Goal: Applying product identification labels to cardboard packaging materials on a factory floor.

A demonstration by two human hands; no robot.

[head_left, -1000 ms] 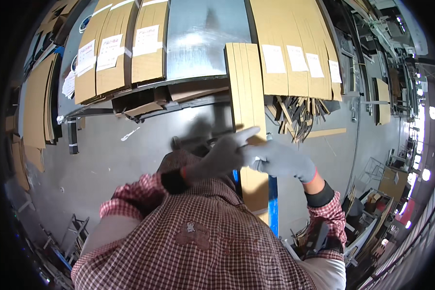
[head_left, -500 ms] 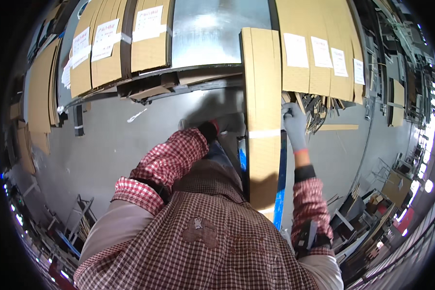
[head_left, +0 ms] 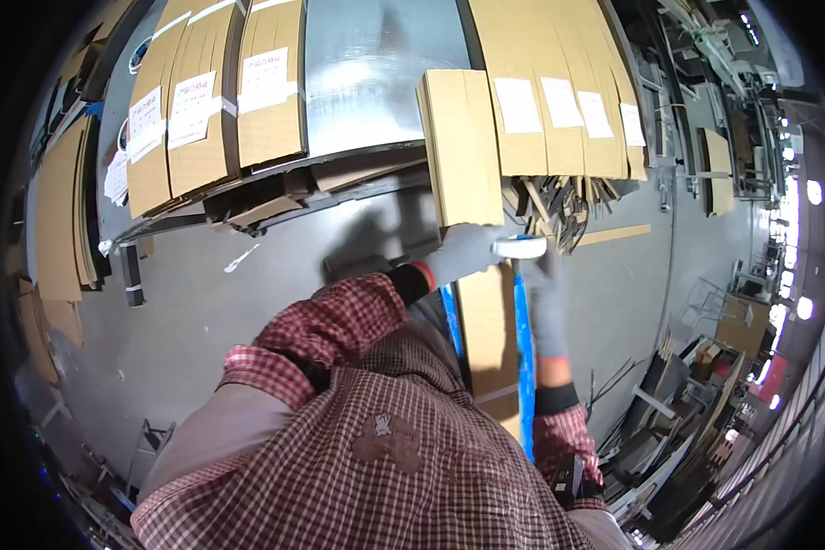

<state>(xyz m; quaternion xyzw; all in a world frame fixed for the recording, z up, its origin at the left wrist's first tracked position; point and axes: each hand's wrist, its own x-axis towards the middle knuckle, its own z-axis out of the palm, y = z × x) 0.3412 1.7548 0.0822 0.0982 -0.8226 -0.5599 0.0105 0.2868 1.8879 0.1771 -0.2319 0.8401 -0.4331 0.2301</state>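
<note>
A long, narrow cardboard package [head_left: 464, 151] runs from the worktable toward my body. My left hand [head_left: 467, 253], in a grey glove, lies across its top with the fingers stretched toward the right edge. A white roll of tape [head_left: 520, 247] with blue inside its ring sits at that edge, by my left fingertips. My right hand [head_left: 548, 293], gloved in grey and smeared by motion, is at the roll's right side and appears closed on it. A pale band [head_left: 499, 394] crosses the package nearer my body. Blue support edges [head_left: 523, 367] show along both its sides.
Labelled cardboard bundles [head_left: 270, 110] lie on the metal table [head_left: 362, 78] at left, with more cardboard packs [head_left: 555, 82] at right. Thin strips [head_left: 568, 206] bunch below those. A dark piece [head_left: 133, 275] stands on the floor at left. Frames and scrap [head_left: 669, 412] crowd the lower right.
My left hand has come up from beside the package onto its top. My right hand has moved down and now has the tape roll at the package's edge. The view has shifted slightly.
</note>
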